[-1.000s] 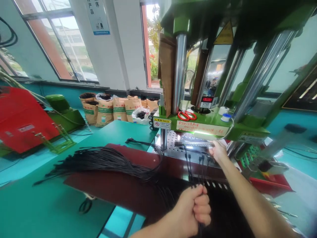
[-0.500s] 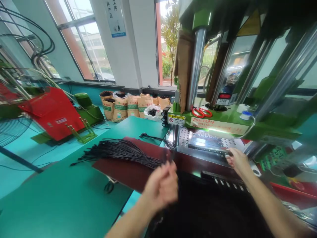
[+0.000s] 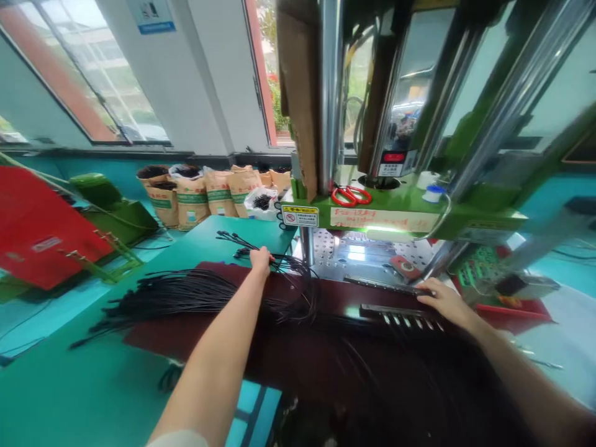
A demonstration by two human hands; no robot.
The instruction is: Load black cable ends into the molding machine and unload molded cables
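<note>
My left hand (image 3: 261, 261) reaches far out over the table and is closed round several black cables (image 3: 298, 273) with thin plugged ends. Beside and below that arm lies a larger bundle of black cables (image 3: 186, 292), spread on a dark red board (image 3: 162, 335). My right hand (image 3: 440, 297) grips the right end of a long dark metal bar (image 3: 382, 285) at the front edge of the press bed (image 3: 326, 248). A second dark bar with bright slots (image 3: 403, 315) lies just nearer to me. The fingertips of my right hand are partly hidden.
A green press (image 3: 405, 211) with steel columns stands ahead, red-handled scissors (image 3: 351, 196) on its ledge. A green table (image 3: 93, 385) spreads to the left. Paper sacks (image 3: 190, 198) line the wall. To the right is a red tray (image 3: 516, 313).
My left hand has moved forward onto the smaller group of cables and closed on them. The bar in my right hand has come off the press bed towards me. The view has shifted right.
</note>
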